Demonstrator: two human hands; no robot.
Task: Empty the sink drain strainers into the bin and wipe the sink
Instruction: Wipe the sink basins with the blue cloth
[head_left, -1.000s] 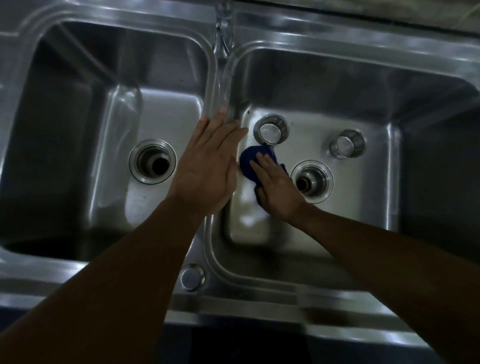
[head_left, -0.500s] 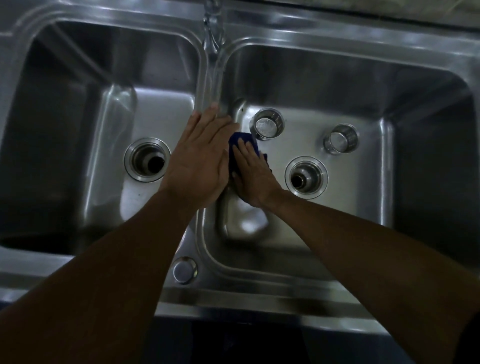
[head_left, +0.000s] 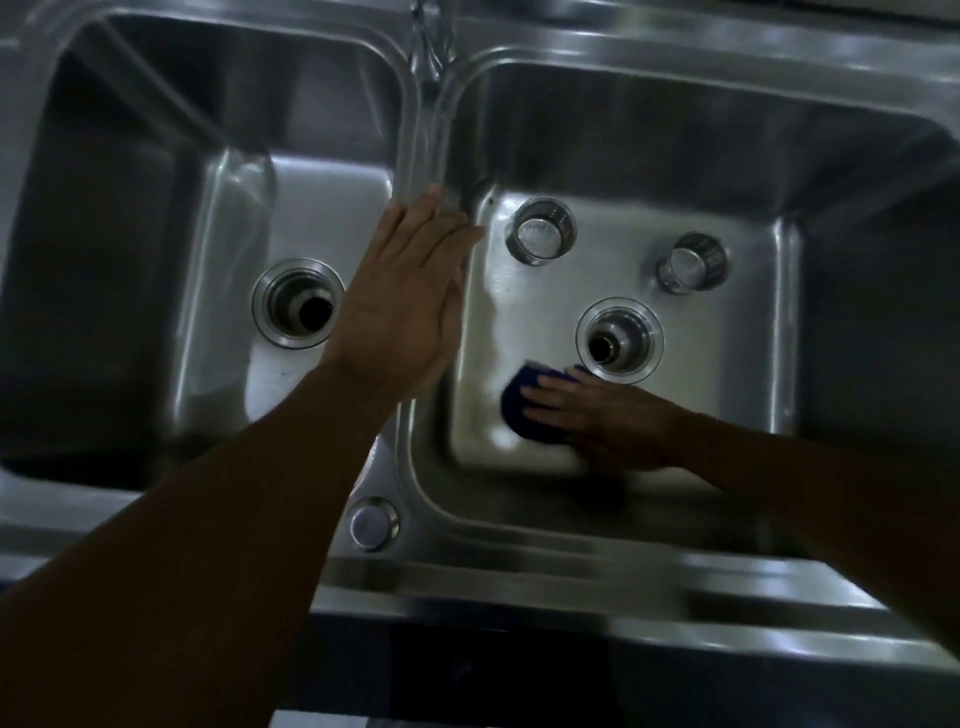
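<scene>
A steel double sink (head_left: 519, 577) fills the view. My left hand (head_left: 405, 301) lies flat, fingers together, on the divider between the two basins. My right hand (head_left: 602, 415) presses a dark blue cloth (head_left: 514, 405) onto the floor of the right basin, just in front of its open drain (head_left: 618, 340). Two steel strainer cups stand on the right basin floor, one (head_left: 540, 231) at the back left and one (head_left: 693, 262) at the back right. The left basin's drain (head_left: 298, 304) is open too.
A tap spout (head_left: 428, 31) hangs over the divider at the back. A round steel cap (head_left: 371, 522) sits on the front rim between the basins. Dark space lies below the front edge. No bin is in view.
My right hand has slid the blue cloth from beside the divider, near the back-left strainer, toward me to the front of the right drain. My left hand stays on the divider.
</scene>
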